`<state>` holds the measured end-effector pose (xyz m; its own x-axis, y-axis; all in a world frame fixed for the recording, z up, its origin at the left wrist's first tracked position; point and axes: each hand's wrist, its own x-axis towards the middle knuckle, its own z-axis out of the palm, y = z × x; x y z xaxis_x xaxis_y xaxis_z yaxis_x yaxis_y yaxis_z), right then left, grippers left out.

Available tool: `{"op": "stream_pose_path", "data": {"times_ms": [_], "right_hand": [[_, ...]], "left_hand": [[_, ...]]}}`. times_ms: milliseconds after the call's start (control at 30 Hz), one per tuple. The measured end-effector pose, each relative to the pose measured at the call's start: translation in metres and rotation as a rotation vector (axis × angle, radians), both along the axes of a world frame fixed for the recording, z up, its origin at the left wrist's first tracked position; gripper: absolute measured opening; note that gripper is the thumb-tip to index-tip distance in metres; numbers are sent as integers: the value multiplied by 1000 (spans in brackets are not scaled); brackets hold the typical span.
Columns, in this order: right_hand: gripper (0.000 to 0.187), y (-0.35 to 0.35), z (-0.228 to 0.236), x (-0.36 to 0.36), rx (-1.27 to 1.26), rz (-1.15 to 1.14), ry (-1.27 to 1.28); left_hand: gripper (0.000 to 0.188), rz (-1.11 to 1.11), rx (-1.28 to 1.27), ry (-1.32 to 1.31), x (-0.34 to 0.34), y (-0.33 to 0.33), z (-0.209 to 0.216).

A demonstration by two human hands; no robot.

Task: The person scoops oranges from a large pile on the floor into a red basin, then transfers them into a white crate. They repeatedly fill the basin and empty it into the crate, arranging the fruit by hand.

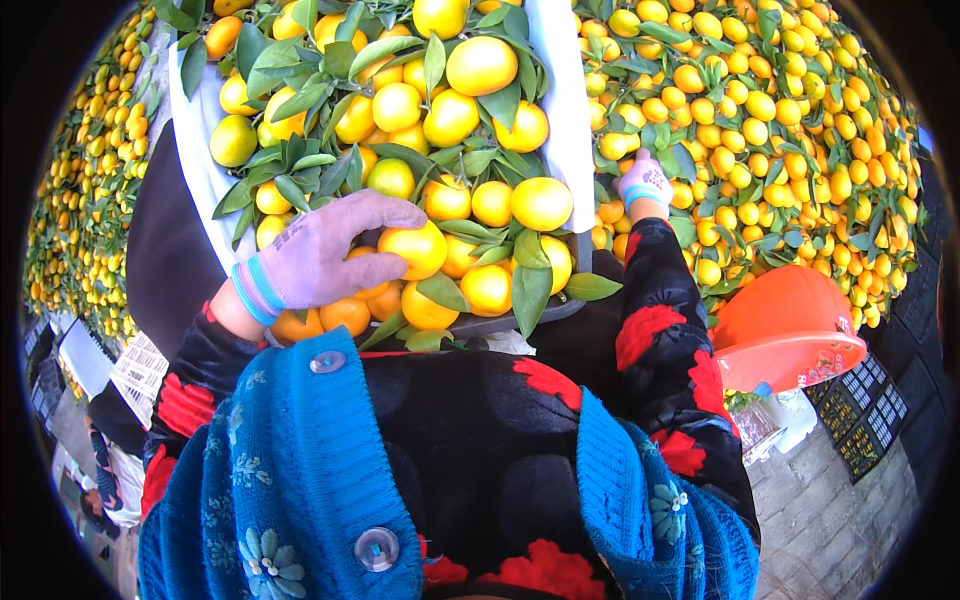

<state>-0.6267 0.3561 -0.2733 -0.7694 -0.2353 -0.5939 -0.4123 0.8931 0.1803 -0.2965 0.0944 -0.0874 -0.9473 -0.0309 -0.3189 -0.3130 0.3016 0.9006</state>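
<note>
My left hand (325, 250), in a pale purple glove with a blue cuff, is closed around a mandarin orange (414, 250) at the near end of a lined crate. Its thumb and fingers lie along the fruit's left side and top. Leafy mandarins surround that hand. Stretched out to the right, my right hand (646, 184), gloved alike, touches the big heap of smaller oranges (755, 130). Its thumb points away beside a yellow-orange fruit (613, 146); the other fingers are hidden, so its grip cannot be made out.
White sheeting (563, 90) lines the crate's sides, with its dark rim (480, 326) nearest me. An orange bucket-like container (785, 325) stands right of my right forearm. Black crates (862, 415) rest on the grey paving (810, 510). Another fruit heap (85, 230) lies far left; a person (120, 480) is lower left.
</note>
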Motion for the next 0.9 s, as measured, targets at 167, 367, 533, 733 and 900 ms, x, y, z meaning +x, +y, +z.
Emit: {"op": "stream_pose_path", "data": {"times_ms": [167,367,533,733,900], "right_hand": [[72,-2,17,21,-18,-3,-137],[74,-1,26,28,0,1,-138],[71,19,38,29,92,102,-238],[69,45,55,36,-109,-47,-222],[37,82,90,20,-1010,-897,-603]], "left_hand": [[43,18,29,-45,2,3,1],[44,26,66,-93,2,4,4],[45,17,30,-99,0,5,7],[45,4,31,-119,0,5,6],[46,-7,-15,-83,1,5,0]]}}
